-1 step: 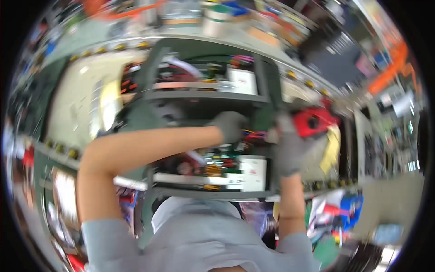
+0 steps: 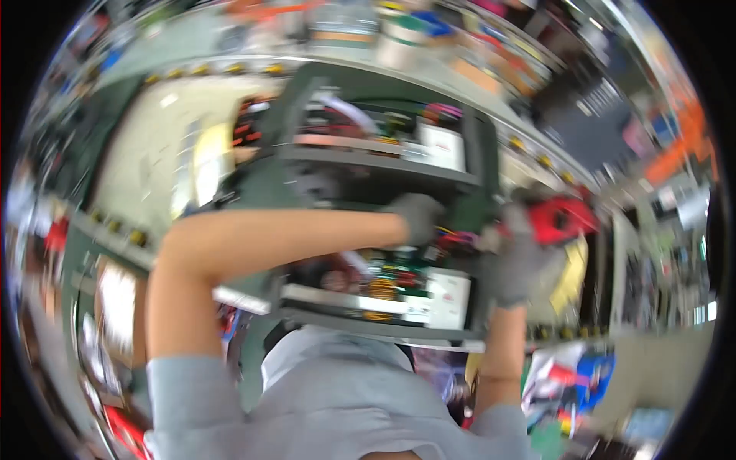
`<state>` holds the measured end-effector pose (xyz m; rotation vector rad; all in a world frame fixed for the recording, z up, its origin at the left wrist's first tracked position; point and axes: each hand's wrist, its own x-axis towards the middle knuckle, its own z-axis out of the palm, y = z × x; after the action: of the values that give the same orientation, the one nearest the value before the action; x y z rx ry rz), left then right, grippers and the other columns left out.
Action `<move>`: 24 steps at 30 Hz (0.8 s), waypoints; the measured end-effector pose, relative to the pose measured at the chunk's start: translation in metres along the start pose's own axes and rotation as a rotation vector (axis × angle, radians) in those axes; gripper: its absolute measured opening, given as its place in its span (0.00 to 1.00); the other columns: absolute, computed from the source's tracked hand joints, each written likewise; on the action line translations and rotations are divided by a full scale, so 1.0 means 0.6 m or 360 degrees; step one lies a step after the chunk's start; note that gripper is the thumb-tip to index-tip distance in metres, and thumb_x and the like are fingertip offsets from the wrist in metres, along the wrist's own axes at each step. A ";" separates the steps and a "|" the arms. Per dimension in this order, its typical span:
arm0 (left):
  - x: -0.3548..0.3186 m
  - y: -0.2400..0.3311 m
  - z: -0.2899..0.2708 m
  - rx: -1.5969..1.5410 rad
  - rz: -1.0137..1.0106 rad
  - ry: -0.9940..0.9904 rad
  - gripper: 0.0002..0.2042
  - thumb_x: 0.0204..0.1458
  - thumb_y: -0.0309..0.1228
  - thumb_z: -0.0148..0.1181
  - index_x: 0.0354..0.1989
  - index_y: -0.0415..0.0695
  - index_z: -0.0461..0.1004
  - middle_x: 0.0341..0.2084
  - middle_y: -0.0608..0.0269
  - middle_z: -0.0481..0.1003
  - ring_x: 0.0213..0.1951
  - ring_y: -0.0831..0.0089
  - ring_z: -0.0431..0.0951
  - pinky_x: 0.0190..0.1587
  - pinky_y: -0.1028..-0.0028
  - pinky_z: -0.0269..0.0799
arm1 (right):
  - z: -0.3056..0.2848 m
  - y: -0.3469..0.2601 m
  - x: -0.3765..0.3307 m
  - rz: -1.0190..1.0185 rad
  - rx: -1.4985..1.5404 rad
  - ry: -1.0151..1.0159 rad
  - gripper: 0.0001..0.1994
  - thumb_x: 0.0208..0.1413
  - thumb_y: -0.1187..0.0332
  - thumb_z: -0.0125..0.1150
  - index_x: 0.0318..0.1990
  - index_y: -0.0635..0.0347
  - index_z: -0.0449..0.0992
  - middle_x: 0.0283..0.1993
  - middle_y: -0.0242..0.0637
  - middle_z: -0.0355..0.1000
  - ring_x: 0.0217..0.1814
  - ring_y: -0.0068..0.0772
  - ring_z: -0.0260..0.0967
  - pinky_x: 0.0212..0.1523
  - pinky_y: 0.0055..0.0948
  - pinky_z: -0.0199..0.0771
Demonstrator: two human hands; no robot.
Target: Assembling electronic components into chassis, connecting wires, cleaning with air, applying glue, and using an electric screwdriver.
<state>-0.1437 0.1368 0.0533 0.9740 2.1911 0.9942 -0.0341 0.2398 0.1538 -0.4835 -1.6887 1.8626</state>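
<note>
My left hand (image 2: 418,218), in a grey glove, reaches over a dark open-topped housing (image 2: 383,165) and appears curled closed, its fingertips hidden. A bundle of coloured wires (image 2: 458,237) runs between it and my right hand (image 2: 515,264). That hand, also gloved in grey, is at the housing's right side with its thumb and fingers drawn together at the wire end; blur hides what they grip. In front of my hands lies a circuit board with copper-coloured coils (image 2: 382,288) and a white block (image 2: 447,299). Another white block (image 2: 442,147) sits in the far bay.
Right of the housing are a red device (image 2: 565,218) and a yellow strip (image 2: 569,280). A dark part with orange marks (image 2: 249,126) lies to the left. Rollers (image 2: 138,238) line the work surface, and a white bucket (image 2: 400,42) stands beyond.
The whole scene has shifted to the right in view and slightly tilted. My hands keep about the same place over the housing and the wires.
</note>
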 end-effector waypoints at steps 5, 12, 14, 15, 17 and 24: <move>-0.114 0.159 -0.112 0.1364 0.0215 -0.0234 0.12 0.34 0.29 0.64 0.32 0.44 0.80 0.31 0.55 0.78 0.35 0.58 0.80 0.32 0.63 0.75 | -0.039 -0.082 0.033 -0.0619 0.0062 0.0208 0.17 0.53 0.66 0.54 0.46 0.70 0.72 0.39 0.40 0.70 0.34 0.26 0.68 0.30 0.23 0.70; -0.210 0.212 -0.136 0.1730 -0.0031 -0.0853 0.18 0.33 0.38 0.68 0.37 0.49 0.79 0.36 0.61 0.78 0.35 0.64 0.77 0.35 0.62 0.73 | 0.008 -0.094 0.042 -0.0821 -0.0116 0.0113 0.12 0.52 0.69 0.55 0.40 0.70 0.72 0.33 0.40 0.71 0.30 0.29 0.69 0.32 0.26 0.70; -0.213 0.210 -0.121 0.1675 0.0163 -0.0753 0.19 0.34 0.38 0.67 0.38 0.48 0.78 0.36 0.60 0.77 0.36 0.63 0.77 0.36 0.63 0.72 | 0.032 -0.094 0.041 -0.0805 -0.0074 0.0119 0.13 0.50 0.69 0.57 0.41 0.69 0.71 0.32 0.41 0.72 0.28 0.29 0.70 0.30 0.26 0.70; -0.218 0.205 -0.113 0.1638 0.0243 -0.0710 0.19 0.35 0.38 0.67 0.39 0.47 0.78 0.37 0.59 0.77 0.36 0.62 0.77 0.37 0.63 0.72 | 0.031 -0.096 0.047 -0.0792 -0.0202 0.0095 0.13 0.49 0.69 0.57 0.41 0.69 0.72 0.31 0.41 0.72 0.26 0.29 0.70 0.28 0.25 0.70; -0.238 0.185 -0.106 0.1565 0.0353 -0.0611 0.19 0.37 0.38 0.66 0.40 0.46 0.77 0.37 0.58 0.77 0.37 0.61 0.77 0.38 0.63 0.72 | 0.031 -0.109 0.051 -0.0703 -0.0469 -0.0016 0.13 0.48 0.69 0.59 0.39 0.68 0.73 0.28 0.41 0.73 0.25 0.26 0.70 0.23 0.21 0.67; -0.385 0.042 -0.147 0.1329 0.0481 -0.0077 0.21 0.42 0.39 0.63 0.44 0.42 0.74 0.39 0.55 0.75 0.40 0.58 0.76 0.42 0.63 0.72 | 0.015 -0.113 0.135 -0.0439 -0.0517 -0.0334 0.16 0.48 0.63 0.59 0.41 0.65 0.73 0.25 0.36 0.72 0.23 0.25 0.69 0.24 0.20 0.67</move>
<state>-0.0590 -0.0685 0.1646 1.6999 2.4893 0.1076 -0.0902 0.2861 0.2305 -0.1694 -2.0946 1.4904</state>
